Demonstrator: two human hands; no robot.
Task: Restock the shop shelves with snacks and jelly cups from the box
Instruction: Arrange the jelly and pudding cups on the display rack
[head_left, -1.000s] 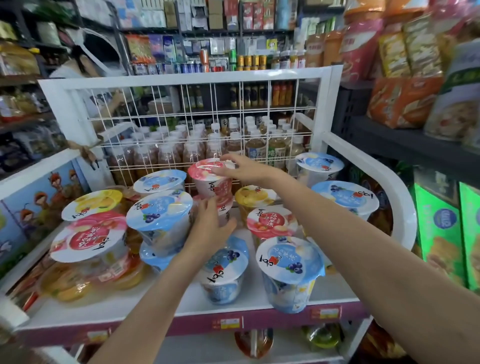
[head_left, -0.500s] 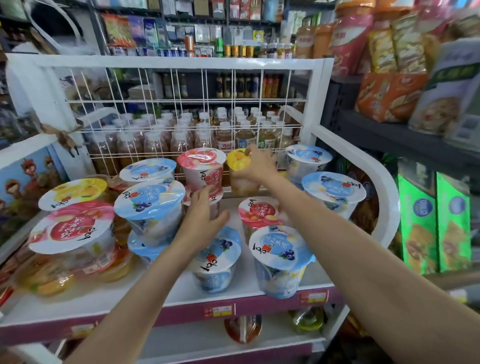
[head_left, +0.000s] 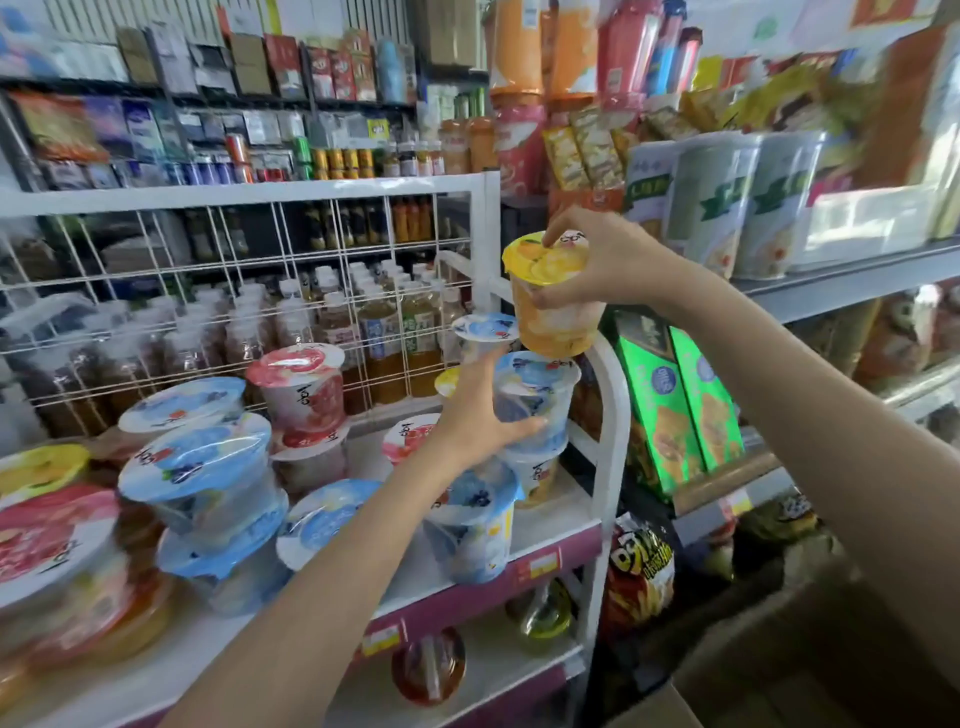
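- Since a second ago, the yellow cup (head_left: 553, 296) has been lifted off the shelf (head_left: 550, 525) and is gripped round lid and side by the right hand (head_left: 597, 260), above a blue cup (head_left: 535, 405).
- That blue cup is clasped by the left hand (head_left: 478, 410), on the stack at the shelf's right end.
- Nearest, a box (head_left: 810, 654) corner is seen; its contents are hidden.
- About a dozen cups are shelved; stocking is judged well along.

We count two bare hands (head_left: 480, 410), two green cardboard snack boxes (head_left: 680, 410), and one yellow-lidded plastic jelly cup (head_left: 556, 306) held up.
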